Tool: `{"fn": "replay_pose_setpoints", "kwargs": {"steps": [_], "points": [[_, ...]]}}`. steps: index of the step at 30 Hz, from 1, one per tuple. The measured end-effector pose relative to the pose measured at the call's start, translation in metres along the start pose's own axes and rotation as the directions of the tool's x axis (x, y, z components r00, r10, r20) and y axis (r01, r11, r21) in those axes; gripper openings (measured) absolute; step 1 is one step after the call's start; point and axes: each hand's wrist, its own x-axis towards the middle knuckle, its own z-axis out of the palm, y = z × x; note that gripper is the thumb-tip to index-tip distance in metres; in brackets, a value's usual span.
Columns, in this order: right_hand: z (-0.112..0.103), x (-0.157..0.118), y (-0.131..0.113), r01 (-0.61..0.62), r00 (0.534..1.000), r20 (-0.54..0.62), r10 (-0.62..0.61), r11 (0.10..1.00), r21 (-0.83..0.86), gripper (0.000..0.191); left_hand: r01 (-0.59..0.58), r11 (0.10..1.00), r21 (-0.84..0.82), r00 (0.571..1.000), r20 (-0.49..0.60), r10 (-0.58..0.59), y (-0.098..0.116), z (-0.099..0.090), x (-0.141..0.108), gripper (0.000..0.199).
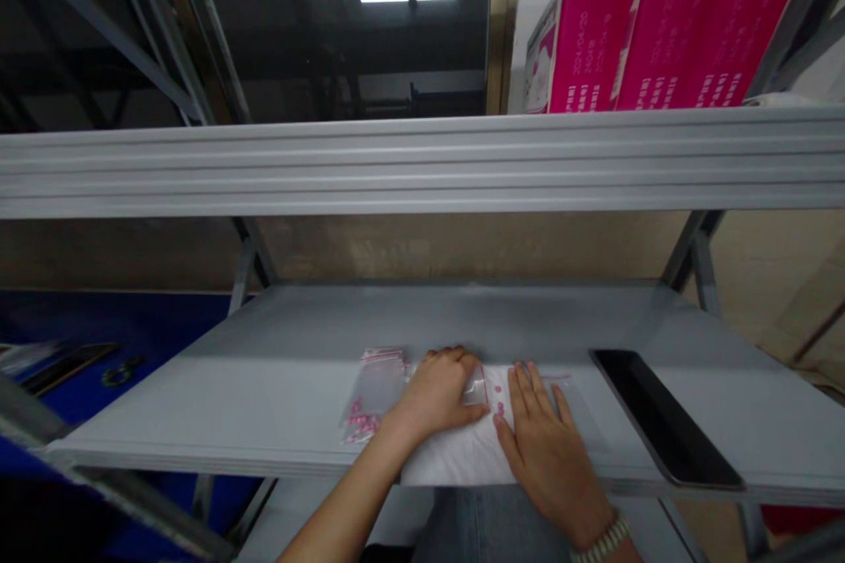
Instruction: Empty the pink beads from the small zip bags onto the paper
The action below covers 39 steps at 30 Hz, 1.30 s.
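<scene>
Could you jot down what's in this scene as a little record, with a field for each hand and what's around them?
Left hand: over the white sheet; whether it grips anything is unclear
Right hand: fingers extended, on the white sheet
Between hands: small pink pieces
Left of hands: clear bags with pink bits inside
Right of hands: dark flat slab
Upper shelf: pink boxes
Right wrist: bracelet

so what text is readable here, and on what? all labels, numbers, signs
"2024/04/20": left pink box, printed sideways.
Remaining print on it, and on the middle and right pink boxes: too blurred to quote reliably.
Plastic bags: nothing legible.
</scene>
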Motion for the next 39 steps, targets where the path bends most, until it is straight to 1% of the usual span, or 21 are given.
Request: {"fn": "replay_pose_setpoints", "kwargs": {"steps": [4, 9, 11, 16, 22, 24, 26, 28, 29, 30, 31, 32, 33, 35, 36, 37, 39], "points": [[-0.004, 0.001, 0.0, -0.017, 0.996, 0.09, 0.017, 1.0, -0.002, 0.062, -0.014, 0.998, 0.069, 0.999, 0.044, 0.011, 0.003, -0.003, 0.003, 0.037], [-0.006, 0.002, -0.002, -0.029, 0.994, 0.109, 0.03, 0.999, -0.014, 0.063, -0.026, 0.991, 0.128, 0.998, 0.065, 0.017, 0.003, -0.005, 0.006, 0.04], [-0.005, 0.001, -0.002, -0.022, 0.995, 0.095, 0.023, 1.0, -0.017, 0.062, -0.026, 0.99, 0.14, 0.998, 0.065, 0.017, 0.003, -0.004, 0.006, 0.041], [-0.002, 0.0, -0.001, 0.007, 1.0, 0.009, -0.006, 1.0, -0.025, 0.057, -0.038, 0.988, 0.152, 0.998, 0.061, 0.029, 0.008, -0.008, 0.006, 0.039], [-0.004, 0.001, -0.001, 0.017, 1.0, -0.009, -0.017, 1.0, 0.004, 0.06, -0.037, 0.99, 0.134, 0.999, 0.039, 0.032, 0.012, -0.016, 0.005, 0.037], [-0.006, 0.002, -0.001, 0.027, 0.998, -0.054, -0.025, 0.999, 0.034, 0.061, -0.02, 0.992, 0.128, 1.0, 0.012, 0.019, 0.014, -0.017, 0.0, 0.04], [-0.009, 0.001, -0.002, 0.038, 0.99, -0.139, -0.027, 0.996, 0.081, 0.059, 0.028, 0.995, 0.097, 0.999, -0.049, -0.024, 0.016, -0.014, -0.008, 0.045], [-0.013, -0.003, -0.003, 0.037, 0.966, -0.26, 0.01, 0.984, 0.175, 0.058, 0.096, 0.995, -0.011, 0.982, -0.16, -0.097, 0.021, -0.006, -0.02, 0.047], [-0.014, -0.006, -0.005, 0.03, 0.947, -0.316, 0.053, 0.967, 0.252, 0.059, 0.119, 0.988, -0.098, 0.964, -0.228, -0.139, 0.024, 0.0, -0.026, 0.048], [-0.015, -0.01, -0.007, 0.019, 0.93, -0.349, 0.114, 0.935, 0.354, 0.058, 0.121, 0.977, -0.177, 0.939, -0.298, -0.171, 0.027, 0.007, -0.033, 0.049], [-0.015, -0.014, -0.01, 0.006, 0.919, -0.348, 0.183, 0.878, 0.478, 0.057, 0.108, 0.965, -0.24, 0.913, -0.36, -0.191, 0.031, 0.014, -0.039, 0.05], [-0.016, -0.018, -0.014, -0.006, 0.917, -0.313, 0.246, 0.794, 0.608, 0.056, 0.091, 0.954, -0.284, 0.885, -0.416, -0.208, 0.035, 0.023, -0.046, 0.05], [-0.017, -0.021, -0.018, -0.016, 0.924, -0.252, 0.287, 0.687, 0.726, 0.055, 0.072, 0.946, -0.315, 0.857, -0.466, -0.221, 0.04, 0.031, -0.052, 0.049], [-0.02, -0.023, -0.028, -0.044, 0.944, -0.111, 0.31, 0.454, 0.89, 0.052, 0.043, 0.937, -0.345, 0.812, -0.534, -0.235, 0.047, 0.047, -0.062, 0.053], [-0.023, -0.023, -0.032, -0.063, 0.95, -0.052, 0.307, 0.354, 0.933, 0.047, 0.037, 0.934, -0.354, 0.802, -0.547, -0.239, 0.051, 0.053, -0.067, 0.058], [-0.026, -0.022, -0.035, -0.081, 0.952, -0.006, 0.307, 0.273, 0.959, 0.039, 0.034, 0.931, -0.364, 0.802, -0.546, -0.243, 0.054, 0.058, -0.071, 0.065], [-0.035, -0.02, -0.038, -0.126, 0.945, 0.071, 0.319, 0.155, 0.98, 0.027, 0.027, 0.913, -0.406, 0.816, -0.519, -0.255, 0.058, 0.06, -0.078, 0.078]]}}
